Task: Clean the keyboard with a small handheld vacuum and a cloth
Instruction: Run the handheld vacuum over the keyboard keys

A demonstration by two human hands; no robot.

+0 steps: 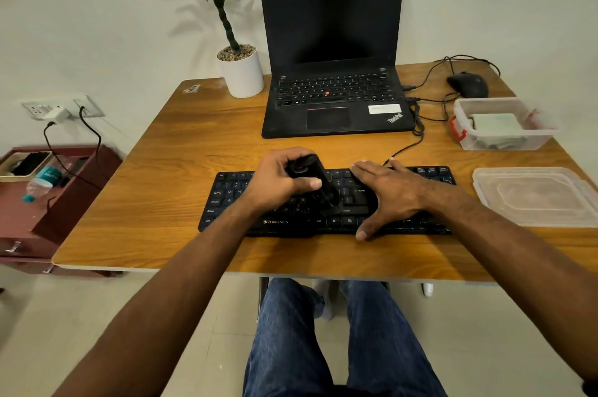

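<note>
While a potted plant (241, 73) stands at the table's (155, 202) far left, the left hand (278, 181) grips a small black handheld vacuum (315, 183), its nozzle tilted down onto the middle keys of the black keyboard (326, 202) at the table's near edge. Behind sits an open laptop (333, 50). The right hand (388, 194) lies flat, fingers spread, pressing the keyboard's right half. Farther right rest a mouse (467, 84), a clear container (503, 123) and its lid (537, 197).
</note>
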